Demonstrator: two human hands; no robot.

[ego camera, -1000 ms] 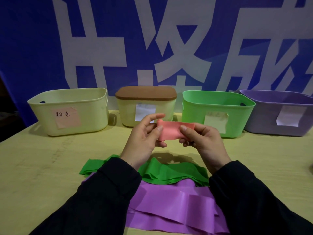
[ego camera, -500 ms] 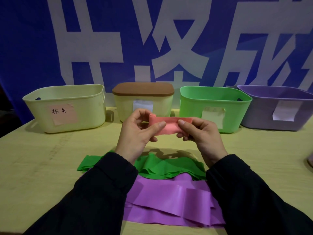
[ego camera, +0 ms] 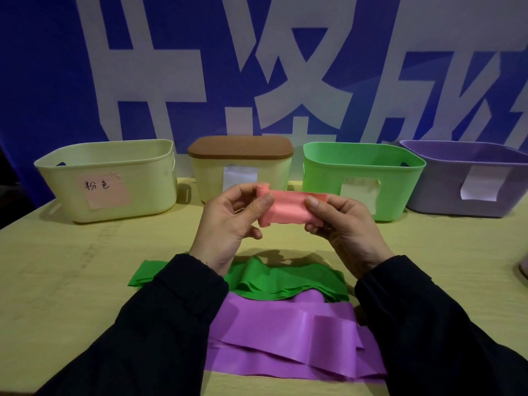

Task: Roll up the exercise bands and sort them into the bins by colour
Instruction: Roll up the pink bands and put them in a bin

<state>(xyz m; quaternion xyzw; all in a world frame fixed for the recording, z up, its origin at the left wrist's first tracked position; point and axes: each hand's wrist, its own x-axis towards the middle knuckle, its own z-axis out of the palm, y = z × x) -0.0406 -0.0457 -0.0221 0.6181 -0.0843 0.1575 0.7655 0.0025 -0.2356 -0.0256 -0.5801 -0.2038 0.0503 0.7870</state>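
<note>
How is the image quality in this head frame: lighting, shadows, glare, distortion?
Head view: dim, even light with a blue-purple cast from the backdrop; soft shadow of the hands on the table just above the green band; mild sheen on the purple band; wide-angle bending at the purple bin; pink band sharp enough.

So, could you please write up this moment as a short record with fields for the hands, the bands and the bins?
left hand: pinches the left end of the pink band
right hand: pinches its right end
pink band: rolled, held above the table
green band: loose on the table
purple band: loose, nearest the person
bins, left to right: cream bin with a pink label, lidded bin, green bin, purple bin
</note>
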